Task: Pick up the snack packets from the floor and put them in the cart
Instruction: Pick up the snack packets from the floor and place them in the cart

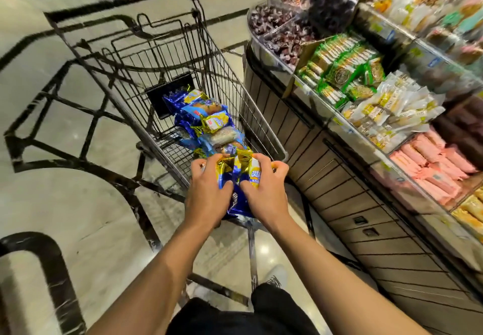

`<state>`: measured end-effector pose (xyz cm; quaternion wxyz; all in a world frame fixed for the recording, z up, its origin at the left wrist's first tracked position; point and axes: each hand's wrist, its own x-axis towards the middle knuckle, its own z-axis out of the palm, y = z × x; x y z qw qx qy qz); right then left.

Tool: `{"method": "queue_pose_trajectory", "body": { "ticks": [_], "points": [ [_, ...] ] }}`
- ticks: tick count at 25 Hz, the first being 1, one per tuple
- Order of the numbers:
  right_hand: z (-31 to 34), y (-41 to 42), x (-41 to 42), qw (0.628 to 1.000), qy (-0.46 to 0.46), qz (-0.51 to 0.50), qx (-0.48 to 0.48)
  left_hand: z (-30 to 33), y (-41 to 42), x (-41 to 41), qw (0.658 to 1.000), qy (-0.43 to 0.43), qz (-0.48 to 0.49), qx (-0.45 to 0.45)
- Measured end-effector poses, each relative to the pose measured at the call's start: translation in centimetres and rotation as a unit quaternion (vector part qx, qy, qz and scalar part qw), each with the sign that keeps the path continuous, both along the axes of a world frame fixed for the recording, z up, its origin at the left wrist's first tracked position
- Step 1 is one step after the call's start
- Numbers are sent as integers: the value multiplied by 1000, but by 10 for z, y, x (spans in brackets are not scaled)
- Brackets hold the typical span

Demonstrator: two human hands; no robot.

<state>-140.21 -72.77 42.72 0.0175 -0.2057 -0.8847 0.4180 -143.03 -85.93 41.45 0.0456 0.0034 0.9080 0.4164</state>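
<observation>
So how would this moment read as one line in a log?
stage: loading cart | both hands grip snack packets above cart | more packets already inside | shelf to the right

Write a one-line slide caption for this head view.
Both hands, left hand and right hand, grip blue-and-gold snack packets over the near end of the wire cart, beside a snack display.

Shiny foil packets (236,175); black wire cart (167,55).

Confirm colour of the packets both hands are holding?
Blue and gold foil packets, gripped by the left hand and right hand over the cart. Head view.
</observation>
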Motion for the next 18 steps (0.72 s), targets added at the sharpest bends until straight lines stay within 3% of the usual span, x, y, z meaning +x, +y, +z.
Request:
{"method": "queue_pose_trajectory", "body": {
  "ticks": [8,18],
  "points": [
    [9,-120,-27,997,-3,71,-6,7,-129,-5,996,-8,91,-3],
    [10,-198,-117,990,15,139,-16,16,-204,-84,993,-13,116,-13]
  ]
}}
